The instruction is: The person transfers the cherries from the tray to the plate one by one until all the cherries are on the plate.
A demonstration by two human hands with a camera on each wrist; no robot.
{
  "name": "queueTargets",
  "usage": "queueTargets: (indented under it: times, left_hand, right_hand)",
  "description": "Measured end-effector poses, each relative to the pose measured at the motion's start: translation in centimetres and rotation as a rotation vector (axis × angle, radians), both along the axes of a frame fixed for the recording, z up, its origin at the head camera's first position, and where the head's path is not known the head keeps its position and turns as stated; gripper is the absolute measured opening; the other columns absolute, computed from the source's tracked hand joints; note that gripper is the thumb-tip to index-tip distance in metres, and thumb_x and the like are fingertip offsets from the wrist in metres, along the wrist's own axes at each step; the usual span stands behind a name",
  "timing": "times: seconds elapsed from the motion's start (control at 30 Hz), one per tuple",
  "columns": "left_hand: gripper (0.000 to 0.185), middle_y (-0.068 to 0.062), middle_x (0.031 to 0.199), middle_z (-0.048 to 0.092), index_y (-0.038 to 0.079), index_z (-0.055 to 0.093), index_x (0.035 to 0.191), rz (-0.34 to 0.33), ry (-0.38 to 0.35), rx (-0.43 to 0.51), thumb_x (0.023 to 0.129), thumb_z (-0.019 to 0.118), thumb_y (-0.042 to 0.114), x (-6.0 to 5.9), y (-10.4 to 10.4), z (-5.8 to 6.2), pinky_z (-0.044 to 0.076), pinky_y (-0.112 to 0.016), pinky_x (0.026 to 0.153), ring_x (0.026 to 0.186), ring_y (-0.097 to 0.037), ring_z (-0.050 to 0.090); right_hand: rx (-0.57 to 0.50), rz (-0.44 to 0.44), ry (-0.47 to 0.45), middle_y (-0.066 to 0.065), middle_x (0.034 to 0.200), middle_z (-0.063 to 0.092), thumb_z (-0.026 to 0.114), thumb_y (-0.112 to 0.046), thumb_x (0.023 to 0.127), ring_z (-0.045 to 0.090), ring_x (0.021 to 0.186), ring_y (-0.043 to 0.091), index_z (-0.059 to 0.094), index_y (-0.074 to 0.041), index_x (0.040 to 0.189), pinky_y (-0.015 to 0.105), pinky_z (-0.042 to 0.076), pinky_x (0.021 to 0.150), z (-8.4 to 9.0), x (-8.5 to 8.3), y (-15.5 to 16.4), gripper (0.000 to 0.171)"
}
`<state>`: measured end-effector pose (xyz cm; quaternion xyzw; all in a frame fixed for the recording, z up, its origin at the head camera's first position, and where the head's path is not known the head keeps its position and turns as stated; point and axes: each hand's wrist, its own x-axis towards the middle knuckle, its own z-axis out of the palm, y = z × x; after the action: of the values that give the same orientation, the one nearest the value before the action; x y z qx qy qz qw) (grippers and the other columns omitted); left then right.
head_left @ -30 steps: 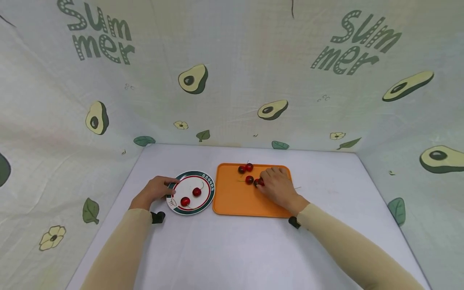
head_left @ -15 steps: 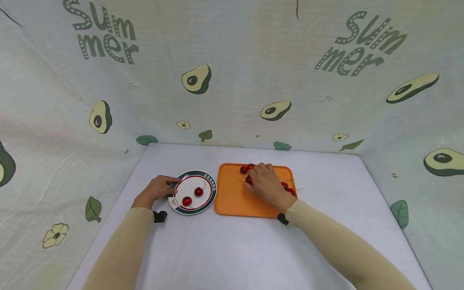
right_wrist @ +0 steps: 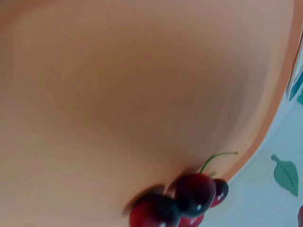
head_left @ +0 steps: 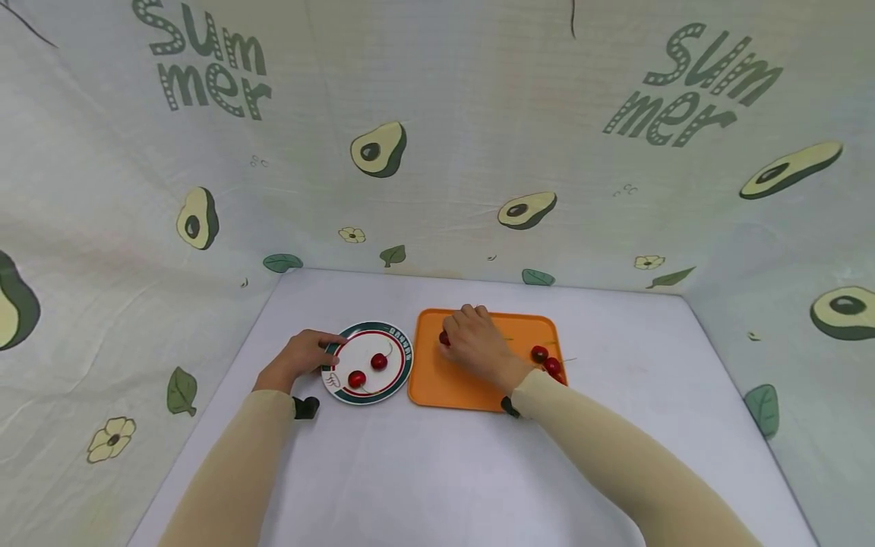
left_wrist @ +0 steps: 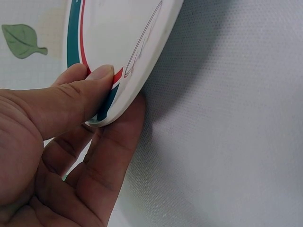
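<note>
A staged recording booth: avocado-printed "Summer" cloth [head_left: 437, 152] walls rise behind and beside a bare white desk [head_left: 437, 471].

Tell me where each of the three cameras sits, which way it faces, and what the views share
Head: worn high, looking forward and down at the table; both sleeved arms, left hand, right hand.
Left wrist: beside the left hand, looking along its thumb and fingers pinching the plate rim.
Right wrist: close over the orange tray, showing cherries; no hand visible.
Shared: plate, tray and cherries also appear in the head view.
</note>
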<state>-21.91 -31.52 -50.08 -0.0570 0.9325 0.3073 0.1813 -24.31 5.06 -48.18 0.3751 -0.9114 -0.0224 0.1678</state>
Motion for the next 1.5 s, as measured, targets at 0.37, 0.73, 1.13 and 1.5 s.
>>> queueTargets:
  times: [0.37,0.73,1.13,1.5]
  left_hand:
    - [0.048,-0.022,0.135,0.061,0.016,0.069,0.141,-0.006,0.0,0.004,0.095,0.078,0.015,0.0,0.3,0.2,0.049,-0.037,0.085,0.107,-0.032,0.057]
    - [0.047,-0.021,0.134,0.062,0.014,0.069,0.141,0.011,-0.004,0.019,0.094,0.078,0.014,-0.1,0.7,0.2,0.051,-0.035,0.084,0.103,-0.03,0.059]
    - [0.048,-0.021,0.139,0.061,0.016,0.07,0.141,0.018,-0.005,0.006,0.094,0.079,0.015,-0.5,0.5,-0.1,0.051,-0.038,0.089,0.109,-0.031,0.056]
    - [0.047,-0.02,0.133,0.062,0.015,0.07,0.14,0.019,-0.002,0.026,0.094,0.078,0.014,-0.2,-0.1,-0.3,0.051,-0.035,0.083,0.103,-0.029,0.059]
  right_hand:
    - [0.018,0.019,-0.095,0.006,0.097,0.059,0.064,-0.039,0.105,0.05,0.101,0.026,0.063,-0.008,0.107,0.039,0.04,0.088,-0.7,0.0,-3.8,0.031]
    - [0.136,0.004,-0.082,0.002,0.103,0.064,0.057,-0.046,0.107,0.053,0.104,0.023,0.066,-0.011,0.114,0.037,0.042,0.093,-1.8,-0.1,-7.1,0.037]
    - [0.123,0.046,-0.093,0.0,0.101,0.064,0.057,-0.051,0.105,0.05,0.096,0.02,0.066,-0.014,0.112,0.034,0.037,0.084,-2.8,0.5,-8.8,0.039]
    - [-0.047,0.018,-0.092,0.003,0.107,0.064,0.06,-0.042,0.106,0.053,0.109,0.023,0.066,-0.01,0.117,0.037,0.042,0.094,-1.8,0.6,-6.7,0.035]
